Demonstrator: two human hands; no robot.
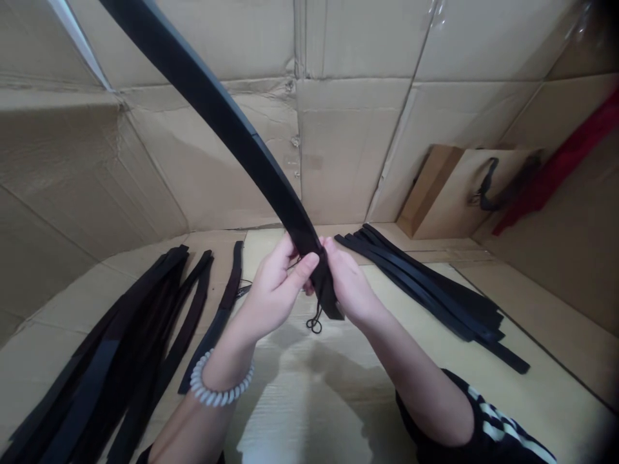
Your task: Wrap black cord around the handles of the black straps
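Left hand [275,283] and right hand [353,283] pinch a black strip [246,148] near its bottom; it leans from the middle toward eleven o'clock. One big pile [111,361] lies at eight, a small pile [425,277] at four.

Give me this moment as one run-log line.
left grip: pinching black strip near one end | right grip: same strip | black strips: left pile, right pile

A pale coiled bracelet [215,397] of rounded loops circles the left wrist [232,359]; white stripes [494,430] run along the black sleeve [483,446] on the right arm [411,367]
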